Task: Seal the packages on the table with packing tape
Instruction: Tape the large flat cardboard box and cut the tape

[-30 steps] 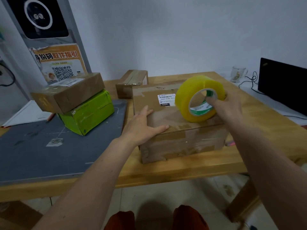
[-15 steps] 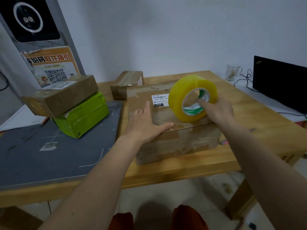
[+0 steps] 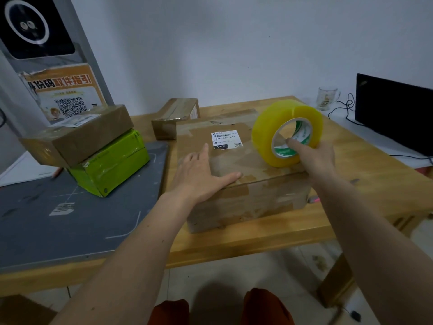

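- A big cardboard box (image 3: pixel 236 165) sits at the centre of a wooden table (image 3: pixel 365 184), near its front edge, with a white label (image 3: pixel 226 139) on top.
- The left hand (image 3: pixel 201 174) lies flat on the box top at 9 o'clock, fingers straight and spread, thumb along the front edge.
- The right hand (image 3: pixel 314 158) holds a yellow tape roll (image 3: pixel 287 132) upright on the box top at 3 o'clock, one finger hooked through its core.
- The box looks stiff and fairly light; pressing its lid down probably steadies it best. Old tape patches may be slick.
- The roll looks firm and light; the core seems the sure hold, as the outer wrap is sticky-backed.
- At 10 o'clock, a brown box (image 3: pixel 77 134) rests on a green box (image 3: pixel 110 163), both on a grey mat (image 3: pixel 46 226).
- At 12 o'clock, a small box (image 3: pixel 175 116) touches the big one.
- At 2 o'clock: a glass mug (image 3: pixel 326 98), cables, a dark screen (image 3: pixel 393 111). White wall behind.
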`<action>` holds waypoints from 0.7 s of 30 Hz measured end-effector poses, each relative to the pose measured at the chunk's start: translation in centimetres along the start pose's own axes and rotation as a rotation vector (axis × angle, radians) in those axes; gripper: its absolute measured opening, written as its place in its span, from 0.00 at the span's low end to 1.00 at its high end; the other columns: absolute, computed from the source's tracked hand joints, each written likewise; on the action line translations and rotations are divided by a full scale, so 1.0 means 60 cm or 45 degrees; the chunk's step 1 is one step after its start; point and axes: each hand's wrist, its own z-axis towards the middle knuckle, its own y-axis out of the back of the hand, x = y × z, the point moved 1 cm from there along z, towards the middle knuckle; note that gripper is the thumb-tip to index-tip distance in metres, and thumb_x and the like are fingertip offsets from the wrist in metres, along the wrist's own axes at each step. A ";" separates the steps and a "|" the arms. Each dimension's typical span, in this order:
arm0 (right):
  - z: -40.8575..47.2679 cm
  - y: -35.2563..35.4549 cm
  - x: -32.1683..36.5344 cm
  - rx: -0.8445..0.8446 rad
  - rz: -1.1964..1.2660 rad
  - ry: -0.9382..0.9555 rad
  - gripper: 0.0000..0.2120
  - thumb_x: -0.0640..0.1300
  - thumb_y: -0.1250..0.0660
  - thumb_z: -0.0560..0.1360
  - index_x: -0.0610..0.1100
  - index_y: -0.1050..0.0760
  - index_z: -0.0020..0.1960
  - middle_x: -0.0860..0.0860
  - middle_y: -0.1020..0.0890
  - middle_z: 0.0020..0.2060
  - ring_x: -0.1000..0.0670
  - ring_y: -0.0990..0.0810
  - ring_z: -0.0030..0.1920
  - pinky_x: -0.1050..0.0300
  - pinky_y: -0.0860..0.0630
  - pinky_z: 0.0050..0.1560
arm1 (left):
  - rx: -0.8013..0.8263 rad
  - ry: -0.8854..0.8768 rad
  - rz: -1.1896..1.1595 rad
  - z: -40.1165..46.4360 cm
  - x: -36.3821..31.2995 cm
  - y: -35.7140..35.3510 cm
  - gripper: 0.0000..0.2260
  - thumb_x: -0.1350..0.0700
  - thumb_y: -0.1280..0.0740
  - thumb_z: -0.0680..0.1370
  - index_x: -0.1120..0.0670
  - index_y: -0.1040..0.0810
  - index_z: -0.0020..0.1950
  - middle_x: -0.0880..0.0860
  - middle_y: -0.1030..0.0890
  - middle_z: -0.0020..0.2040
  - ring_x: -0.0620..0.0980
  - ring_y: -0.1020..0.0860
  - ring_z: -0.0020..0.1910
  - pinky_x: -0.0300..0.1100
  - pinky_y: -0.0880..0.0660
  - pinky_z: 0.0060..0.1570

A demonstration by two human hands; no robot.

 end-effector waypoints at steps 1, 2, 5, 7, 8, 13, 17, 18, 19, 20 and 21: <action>0.003 0.005 0.003 -0.022 -0.039 0.052 0.12 0.52 0.25 0.69 0.45 0.20 0.46 0.46 0.18 0.43 0.41 0.20 0.50 0.47 0.25 0.49 | -0.001 0.003 -0.001 0.000 0.001 -0.001 0.55 0.20 0.43 0.63 0.49 0.53 0.81 0.53 0.40 0.78 0.53 0.44 0.77 0.52 0.40 0.71; 0.006 0.010 0.007 -0.052 -0.067 0.107 0.11 0.51 0.26 0.70 0.44 0.20 0.44 0.44 0.17 0.42 0.40 0.19 0.48 0.46 0.25 0.47 | -0.005 0.003 0.006 0.000 0.002 -0.001 0.55 0.19 0.43 0.62 0.49 0.52 0.81 0.53 0.40 0.78 0.53 0.43 0.77 0.53 0.40 0.71; 0.021 0.031 0.008 -0.181 0.062 0.138 0.11 0.46 0.27 0.72 0.39 0.20 0.49 0.39 0.17 0.48 0.38 0.19 0.50 0.40 0.22 0.52 | -0.012 -0.002 0.011 0.001 0.003 -0.002 0.56 0.19 0.43 0.61 0.49 0.52 0.80 0.52 0.40 0.78 0.54 0.43 0.77 0.52 0.40 0.71; 0.022 0.036 0.006 -0.236 0.192 0.070 0.10 0.46 0.27 0.73 0.44 0.20 0.52 0.44 0.17 0.48 0.41 0.19 0.51 0.39 0.21 0.55 | -0.017 -0.008 0.005 0.003 0.003 -0.004 0.56 0.19 0.43 0.62 0.49 0.52 0.80 0.52 0.39 0.78 0.54 0.42 0.76 0.52 0.39 0.71; 0.022 0.034 0.001 -0.236 0.252 0.026 0.09 0.47 0.27 0.73 0.46 0.20 0.50 0.47 0.17 0.46 0.43 0.19 0.51 0.40 0.21 0.56 | -0.012 -0.011 0.005 0.004 0.003 -0.004 0.56 0.19 0.43 0.62 0.49 0.52 0.80 0.52 0.39 0.78 0.54 0.42 0.76 0.52 0.39 0.71; 0.008 0.019 -0.020 -0.100 0.400 -0.213 0.23 0.53 0.23 0.68 0.43 0.24 0.57 0.49 0.21 0.53 0.46 0.23 0.56 0.46 0.26 0.57 | 0.003 -0.028 0.042 0.008 0.006 -0.005 0.55 0.19 0.45 0.62 0.49 0.52 0.80 0.52 0.39 0.78 0.54 0.42 0.76 0.52 0.40 0.71; 0.007 0.007 -0.021 -0.121 0.371 -0.203 0.18 0.50 0.23 0.68 0.44 0.27 0.51 0.53 0.25 0.38 0.47 0.24 0.45 0.53 0.29 0.42 | 0.014 -0.055 -0.022 0.011 0.022 0.004 0.55 0.19 0.44 0.61 0.47 0.53 0.80 0.53 0.40 0.78 0.54 0.42 0.76 0.53 0.40 0.72; 0.002 -0.001 -0.019 -0.138 0.363 -0.198 0.15 0.50 0.24 0.69 0.44 0.26 0.48 0.53 0.26 0.36 0.48 0.26 0.41 0.54 0.30 0.39 | 0.025 -0.045 -0.063 0.010 0.033 0.011 0.56 0.18 0.43 0.60 0.47 0.53 0.80 0.53 0.39 0.78 0.54 0.42 0.77 0.54 0.39 0.71; -0.004 -0.011 -0.019 -0.145 0.346 -0.194 0.13 0.50 0.25 0.69 0.44 0.25 0.45 0.52 0.27 0.34 0.49 0.27 0.38 0.54 0.31 0.38 | 0.030 -0.028 -0.095 0.011 0.046 0.018 0.57 0.19 0.43 0.59 0.47 0.53 0.80 0.53 0.39 0.78 0.54 0.42 0.76 0.54 0.39 0.71; -0.011 -0.022 -0.019 -0.145 0.335 -0.187 0.13 0.50 0.25 0.70 0.45 0.27 0.42 0.52 0.28 0.34 0.49 0.28 0.36 0.53 0.32 0.39 | 0.021 -0.012 -0.102 0.012 0.058 0.025 0.57 0.19 0.42 0.59 0.47 0.52 0.80 0.53 0.38 0.78 0.55 0.41 0.76 0.53 0.38 0.71; -0.017 -0.033 -0.019 -0.140 0.322 -0.174 0.15 0.50 0.25 0.70 0.46 0.29 0.38 0.51 0.29 0.32 0.50 0.29 0.34 0.51 0.32 0.40 | -0.002 -0.002 -0.082 0.013 0.067 0.030 0.57 0.20 0.40 0.60 0.48 0.51 0.80 0.53 0.37 0.77 0.55 0.40 0.76 0.53 0.37 0.71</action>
